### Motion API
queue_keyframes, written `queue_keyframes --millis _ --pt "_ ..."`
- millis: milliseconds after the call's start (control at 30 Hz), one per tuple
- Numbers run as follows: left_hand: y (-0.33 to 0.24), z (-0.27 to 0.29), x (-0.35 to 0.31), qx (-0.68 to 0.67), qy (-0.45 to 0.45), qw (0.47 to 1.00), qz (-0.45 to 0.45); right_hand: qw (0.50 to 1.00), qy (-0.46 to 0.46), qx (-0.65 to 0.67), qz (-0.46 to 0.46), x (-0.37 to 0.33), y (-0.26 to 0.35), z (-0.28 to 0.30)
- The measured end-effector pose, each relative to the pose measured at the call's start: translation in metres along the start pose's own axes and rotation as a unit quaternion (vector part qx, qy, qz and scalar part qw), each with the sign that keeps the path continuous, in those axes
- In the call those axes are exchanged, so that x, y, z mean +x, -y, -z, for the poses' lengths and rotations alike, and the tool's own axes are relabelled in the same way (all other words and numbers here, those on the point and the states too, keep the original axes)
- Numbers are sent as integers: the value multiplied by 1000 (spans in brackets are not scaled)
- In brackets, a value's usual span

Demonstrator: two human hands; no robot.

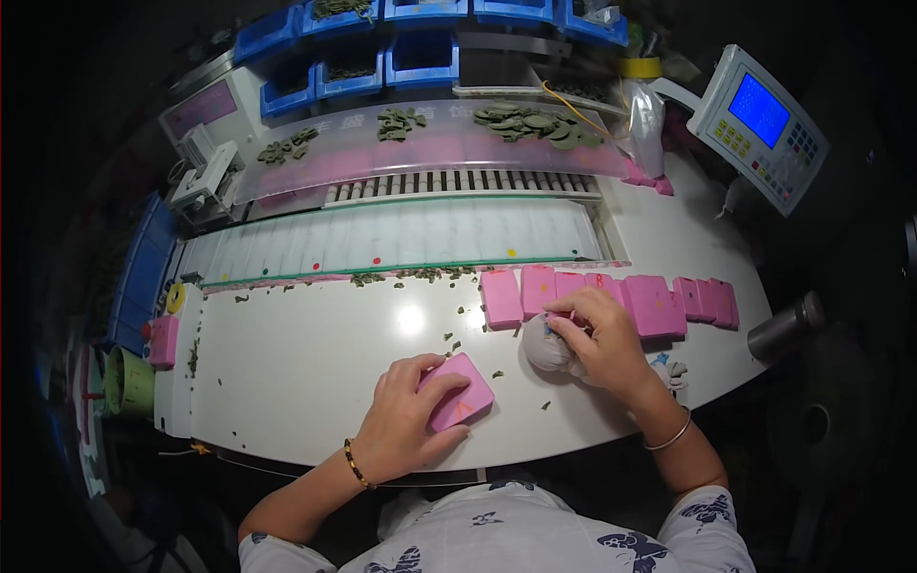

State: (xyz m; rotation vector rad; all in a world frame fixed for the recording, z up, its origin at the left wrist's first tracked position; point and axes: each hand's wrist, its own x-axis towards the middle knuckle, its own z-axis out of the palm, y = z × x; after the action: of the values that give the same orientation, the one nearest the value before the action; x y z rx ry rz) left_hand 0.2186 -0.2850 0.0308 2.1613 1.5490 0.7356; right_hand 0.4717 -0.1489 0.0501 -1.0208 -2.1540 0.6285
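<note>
My left hand (406,415) grips a thick pink rubber mould (468,396) that rests on the white table in front of me. The thumb lies across its top, and the fingers curl round its far left side. In my right hand (597,334), the fingertips pinch the gathered top of a round, greyish-white cloth pouch (544,351). A small bluish bit shows at the pinch. The pouch is just right of the mould and apart from it. Behind it runs a row of more pink moulds, including an upright one (501,300) and a larger one (654,307).
Green crumbs (435,274) lie along a lit glass-topped panel (401,239). Beyond it, a translucent shelf (363,153) carries dark green pieces (540,126). Blue bins (422,59) stand at the back. A control box (759,129) is at right, above a dark cylinder (785,327).
</note>
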Motion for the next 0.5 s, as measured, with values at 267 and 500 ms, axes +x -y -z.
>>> queue_keyframes --millis 267,500 --pt "13 0 0 -143 -111 983 24 912 38 384 -139 -6 46 -16" --pt "12 -3 8 -368 -118 908 159 968 0 88 236 -22 67 -63"
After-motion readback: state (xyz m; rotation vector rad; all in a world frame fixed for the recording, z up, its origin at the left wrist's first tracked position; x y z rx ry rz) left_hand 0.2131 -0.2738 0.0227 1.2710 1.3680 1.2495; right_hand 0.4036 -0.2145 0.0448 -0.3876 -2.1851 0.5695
